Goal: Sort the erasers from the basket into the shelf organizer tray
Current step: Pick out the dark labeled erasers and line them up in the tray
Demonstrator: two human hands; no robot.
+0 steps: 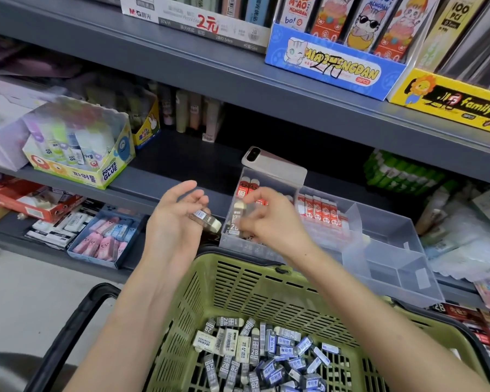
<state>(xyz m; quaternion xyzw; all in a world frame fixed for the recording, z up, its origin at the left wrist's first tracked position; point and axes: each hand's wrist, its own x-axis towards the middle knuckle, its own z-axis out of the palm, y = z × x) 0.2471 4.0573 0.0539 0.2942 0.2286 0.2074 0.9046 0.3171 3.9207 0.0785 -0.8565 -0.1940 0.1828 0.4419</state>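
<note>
Holding one small dark-sleeved eraser with a cream end (207, 220) in loosely curled fingers, the left hand (176, 219) hovers just beside the left wall of the clear plastic compartmented shelf organizer tray (385, 250), which sits on the front edge of the grey metal shelf (159, 179). The right hand (269, 219) is over the tray's front left compartment, fingertips pinching a pale-ended eraser (239, 206) above a row of dark "2B" erasers already standing there; motion blur hides the exact grip. Behind that, red-and-white erasers (320, 212) fill the tray's back row, and its right-hand compartments look bare. Below both wrists, the olive-green slotted plastic shopping basket (238, 278) holds a loose heap of grey, blue and cream erasers (266, 355) in its bottom, so much sorting remains by my reckoning.

Risks, as I judge them: the left-hand eraser rests in a slack grip outside the tray wall and could slip down between tray and basket rim. A hurried drop from the right hand might tip the standing row. The tray overhangs the shelf's front edge, so a forearm nudge could shift it. A white phone (272, 162) lies at the tray's back edge, also liable to be knocked
</note>
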